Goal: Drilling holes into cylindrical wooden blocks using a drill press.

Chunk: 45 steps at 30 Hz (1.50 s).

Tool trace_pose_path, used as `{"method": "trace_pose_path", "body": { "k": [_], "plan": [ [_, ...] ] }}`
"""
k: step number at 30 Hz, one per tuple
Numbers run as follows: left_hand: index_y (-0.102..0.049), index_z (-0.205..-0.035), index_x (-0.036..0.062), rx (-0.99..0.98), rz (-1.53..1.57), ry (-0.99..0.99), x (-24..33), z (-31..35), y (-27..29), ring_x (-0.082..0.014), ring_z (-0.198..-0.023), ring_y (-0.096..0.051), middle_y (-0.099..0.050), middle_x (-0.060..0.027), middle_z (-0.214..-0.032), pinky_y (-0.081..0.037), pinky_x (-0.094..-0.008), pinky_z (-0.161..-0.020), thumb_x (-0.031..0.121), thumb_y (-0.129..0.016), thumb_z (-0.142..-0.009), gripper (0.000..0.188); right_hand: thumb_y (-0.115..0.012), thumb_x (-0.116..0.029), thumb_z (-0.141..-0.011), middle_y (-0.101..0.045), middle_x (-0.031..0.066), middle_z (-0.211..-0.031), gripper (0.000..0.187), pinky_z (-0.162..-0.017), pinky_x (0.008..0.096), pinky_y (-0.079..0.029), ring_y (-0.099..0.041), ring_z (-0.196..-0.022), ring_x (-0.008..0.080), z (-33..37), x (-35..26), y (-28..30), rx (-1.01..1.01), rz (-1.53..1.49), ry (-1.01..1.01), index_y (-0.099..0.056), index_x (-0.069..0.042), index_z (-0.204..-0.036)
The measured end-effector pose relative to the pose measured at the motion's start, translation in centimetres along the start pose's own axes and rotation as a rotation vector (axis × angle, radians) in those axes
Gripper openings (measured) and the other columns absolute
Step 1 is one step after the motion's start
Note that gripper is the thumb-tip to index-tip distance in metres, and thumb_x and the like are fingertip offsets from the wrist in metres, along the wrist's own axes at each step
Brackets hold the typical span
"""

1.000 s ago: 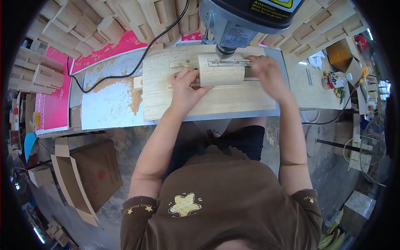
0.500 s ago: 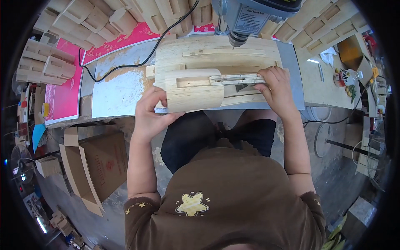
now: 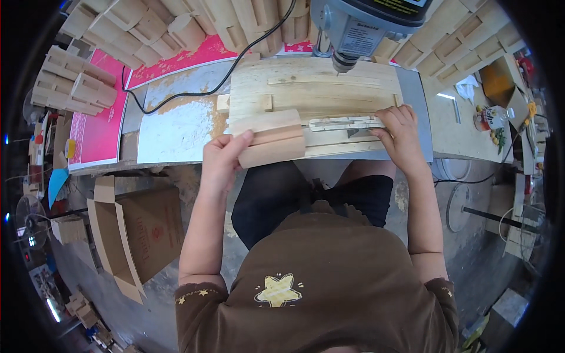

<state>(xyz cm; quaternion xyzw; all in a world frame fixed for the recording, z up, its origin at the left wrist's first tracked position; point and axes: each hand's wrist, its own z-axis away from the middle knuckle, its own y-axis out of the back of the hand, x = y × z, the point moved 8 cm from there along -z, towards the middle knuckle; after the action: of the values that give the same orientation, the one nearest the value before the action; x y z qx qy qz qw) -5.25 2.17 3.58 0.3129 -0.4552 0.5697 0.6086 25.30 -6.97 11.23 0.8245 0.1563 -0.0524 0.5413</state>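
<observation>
A pale wooden block (image 3: 275, 154) with a rounded side and a straight groove along its length is in my left hand (image 3: 225, 160). My thumb lies on its left end, and the fingers are curled behind. My right hand (image 3: 399, 134) pinches the right end of a narrow, white slotted strip (image 3: 344, 123), which looks like a folding rule or template. The strip's free end lies close to the block's right end; I cannot tell if they touch. Below it shows a small dark triangular piece (image 3: 353, 133). Both hands are over the near edge of a wooden board (image 3: 318, 85).
A bench drill (image 3: 356, 32) stands over the board's far side. Its black cable (image 3: 194, 93) crosses the table at left. Many wooden blocks (image 3: 88, 85) are stacked along the back and sides. A plastic bottle (image 3: 493, 117) stands at right; an open cardboard box (image 3: 147, 229) is on the floor at left.
My left hand has turned the block: its short recess faced up before, and a full-length groove does now. The strip no longer overlaps the block's recess.
</observation>
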Motion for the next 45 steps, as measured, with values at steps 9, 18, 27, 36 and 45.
{"method": "trace_pose_path", "body": {
  "k": [9,18,27,36,45],
  "plan": [
    [-0.059,-0.075,0.0026,-0.117,-0.029,0.057,-2.0,-1.8,-6.4,-0.0059,-0.048,-0.044,-0.052,0.0001,-0.059,-0.034,-0.0197,-0.045,0.036,-0.073,-0.077,0.036,-0.068,-0.016,-0.070,-0.057,0.0060,-0.088,0.027,-0.091,0.0417,-0.034,-0.051,-0.091,0.0279,-0.2,-0.6,-0.8,-0.008,-0.017,-0.013,-0.059,-0.007,-0.094],
    [-0.053,-0.112,0.0000,-0.141,-0.287,-0.642,-0.3,0.3,-9.1,-0.0198,-0.097,-0.057,-0.056,-0.0120,-0.110,-0.047,-0.0301,-0.084,0.010,-0.075,-0.072,0.047,-0.074,-0.014,-0.064,-0.057,0.0077,-0.090,0.036,-0.087,0.0439,-0.038,-0.050,-0.092,0.0286,-0.7,0.9,-0.9,0.060,0.058,-0.131,-0.062,-0.009,-0.098],
    [-0.054,-0.121,0.0088,0.116,-0.844,-0.955,0.4,-2.8,-9.9,-0.0275,-0.098,-0.049,-0.055,-0.0091,-0.103,-0.031,-0.0417,-0.086,0.022,-0.081,-0.057,0.070,-0.077,-0.011,-0.062,-0.058,0.0089,-0.091,0.049,-0.083,0.0396,-0.043,-0.049,-0.094,0.0298,-4.0,2.7,-2.8,0.171,0.040,-0.220,-0.062,-0.013,-0.109],
    [-0.064,-0.107,0.0117,0.089,-0.895,-0.974,0.7,-5.0,-9.1,-0.0228,-0.084,-0.051,-0.054,-0.0014,-0.079,-0.033,-0.0375,-0.076,0.026,-0.079,-0.058,0.053,-0.072,-0.006,-0.072,-0.058,0.0098,-0.115,0.042,-0.092,0.0340,-0.043,-0.055,-0.107,0.0268,-4.6,6.2,0.6,0.294,-0.551,-0.385,-0.060,-0.006,-0.112],
    [-0.064,-0.109,0.0137,0.014,-0.906,-0.888,0.3,-5.5,-9.6,-0.0209,-0.087,-0.051,-0.055,0.0006,-0.081,-0.030,-0.0383,-0.079,0.024,-0.080,-0.057,0.055,-0.048,-0.031,-0.094,-0.063,0.0097,-0.104,0.035,-0.084,0.0294,-0.044,-0.057,-0.098,0.0150,-16.9,5.5,15.6,0.493,-0.008,-0.156,-0.058,-0.007,-0.118]
  ]
}}
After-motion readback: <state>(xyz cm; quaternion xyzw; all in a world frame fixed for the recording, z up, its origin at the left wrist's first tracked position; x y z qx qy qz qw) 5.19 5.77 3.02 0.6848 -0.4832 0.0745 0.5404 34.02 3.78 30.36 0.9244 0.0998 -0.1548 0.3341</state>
